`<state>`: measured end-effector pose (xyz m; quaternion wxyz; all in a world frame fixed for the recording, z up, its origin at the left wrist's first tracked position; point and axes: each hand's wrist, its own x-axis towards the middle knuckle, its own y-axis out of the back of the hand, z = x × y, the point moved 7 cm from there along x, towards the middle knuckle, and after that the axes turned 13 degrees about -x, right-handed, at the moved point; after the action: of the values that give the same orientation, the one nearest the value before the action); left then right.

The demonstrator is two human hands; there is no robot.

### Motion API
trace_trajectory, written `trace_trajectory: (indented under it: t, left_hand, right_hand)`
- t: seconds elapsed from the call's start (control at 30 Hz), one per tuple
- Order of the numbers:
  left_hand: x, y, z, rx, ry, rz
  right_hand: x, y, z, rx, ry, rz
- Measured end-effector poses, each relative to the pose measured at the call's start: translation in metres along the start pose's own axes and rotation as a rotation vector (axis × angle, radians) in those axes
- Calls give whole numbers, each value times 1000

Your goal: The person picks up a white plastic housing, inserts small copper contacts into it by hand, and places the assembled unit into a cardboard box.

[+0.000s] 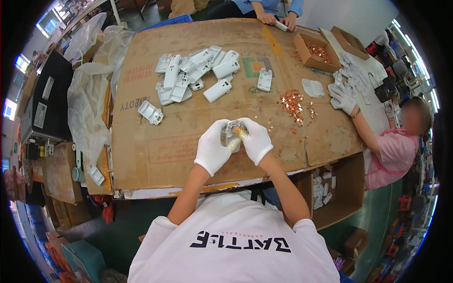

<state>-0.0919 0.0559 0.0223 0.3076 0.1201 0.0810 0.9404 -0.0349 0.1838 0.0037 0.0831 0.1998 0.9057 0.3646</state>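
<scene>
In white gloves, my left hand (213, 147) and my right hand (255, 141) meet over the near middle of the cardboard-covered table. Between them they hold a small white plastic casing (230, 127), its open side facing up. Pale yellow shows around both thumbs, perhaps tape or finger covers; I cannot tell which. Fingers hide most of the casing. Farther off lies a heap of similar white casings (200, 64), some open side up. One open casing (150, 112) sits apart at the left, another (265, 79) to the right. Small copper-coloured metal pieces (292, 104) are piled right of my hands.
A cardboard box (317, 53) of copper-coloured pieces stands at the far right. Below the table's right edge, another box (339, 193) holds white parts. A co-worker's gloved hand (343, 98) rests among white parts at right; another person's hands (278, 21) hold a white piece across the table.
</scene>
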Motion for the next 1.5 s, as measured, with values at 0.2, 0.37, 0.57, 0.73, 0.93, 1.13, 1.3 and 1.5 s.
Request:
trace_trajectory:
  t: [0.2,0.37,0.57,0.73,0.93,1.13,1.3,1.5]
  left_hand:
    - [-10,21,-15,30,-79,180]
    - [-18,-2,-35,51,22,163]
    - [-26,8,-27,-52,155,163]
    - [-19,11,-37,-158,146,145]
    - [-19,8,-40,-112,100,174]
    - [-11,10,-41,-118,153,150]
    - [-4,7,-28,-113,230,161]
    - [-8,7,-20,25,56,119]
  right_hand:
    - [-7,-22,-18,-130,235,136]
    - [-17,-22,-13,-222,120,115]
    - [-20,-23,-20,-275,170,18]
    - [-25,-24,-25,-266,224,-17]
    - [-23,-31,-21,-231,174,11]
    - [-33,-33,-30,-316,162,127]
    - [-54,-29,-47,-691,211,265]
    - [-35,17,22,-420,76,92]
